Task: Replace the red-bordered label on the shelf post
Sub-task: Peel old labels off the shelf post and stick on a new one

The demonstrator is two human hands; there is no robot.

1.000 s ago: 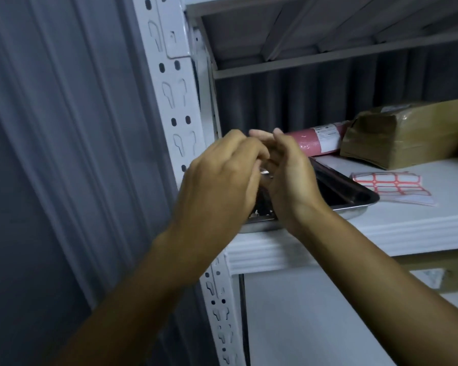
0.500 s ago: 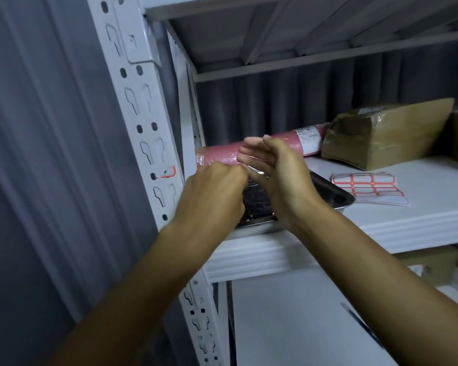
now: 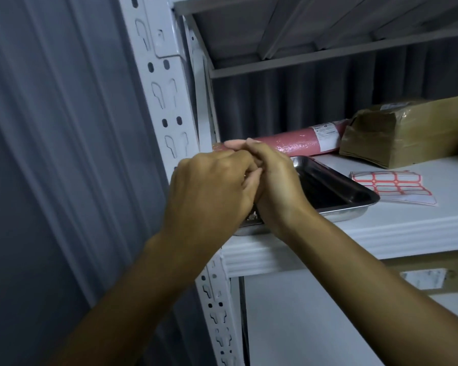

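My left hand (image 3: pixel 212 191) and my right hand (image 3: pixel 278 188) are pressed together, fingertips meeting, in front of the white slotted shelf post (image 3: pixel 164 101) and the left end of a steel tray (image 3: pixel 341 199). Both hands have their fingers curled, and what lies between the fingertips is hidden. My left hand covers the part of the post where a red label scrap showed earlier. A sheet of red-bordered labels (image 3: pixel 391 186) lies flat on the white shelf (image 3: pixel 381 233), to the right of the tray.
A pink wrapped roll (image 3: pixel 296 143) lies behind the tray, and a brown taped parcel (image 3: pixel 407 133) sits at the back right. Grey curtain (image 3: pixel 64 154) hangs left of the post. Another shelf board is overhead.
My left hand has come up off the post and closed against my right hand. The thin silver tool seen in my right fingers and the red scrap on the post are now covered.
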